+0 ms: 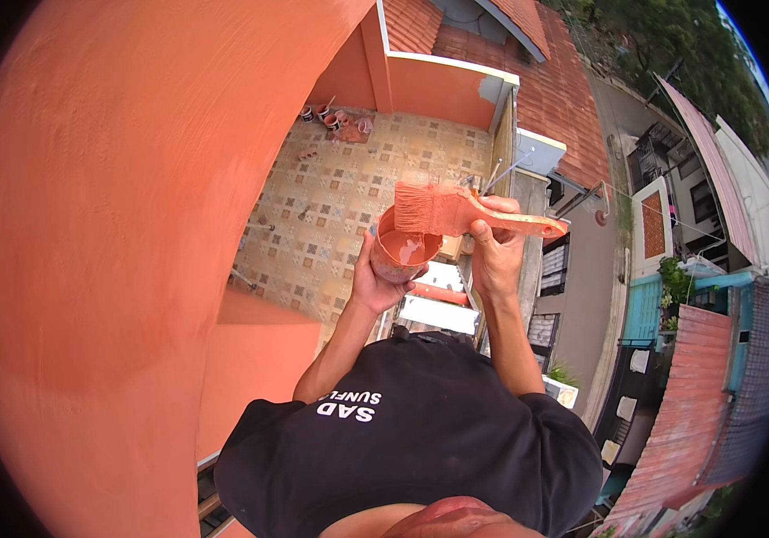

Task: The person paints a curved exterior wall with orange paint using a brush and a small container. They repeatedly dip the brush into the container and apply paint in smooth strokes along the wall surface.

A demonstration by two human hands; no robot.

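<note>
My left hand (377,279) is wrapped around the side and underside of a small round paint container (401,259), which holds wet orange paint. My right hand (497,252) grips the handle of a wide flat paintbrush (451,210), its thumb and fingers around the part close to the ferrule. Orange paint coats the bristles, ferrule and much of the handle. The bristles point left and lie over the container's opening; whether they touch the rim cannot be told. A large orange-painted wall (108,222) rises at the left, with darker and lighter patches on its surface.
Far below is a patterned tile floor (350,181), with several paint containers (332,121) on a stained sheet near the far wall. A low orange wall (441,91) edges the terrace. Beyond the concrete ledge at the right lie a street and tiled roofs (559,114).
</note>
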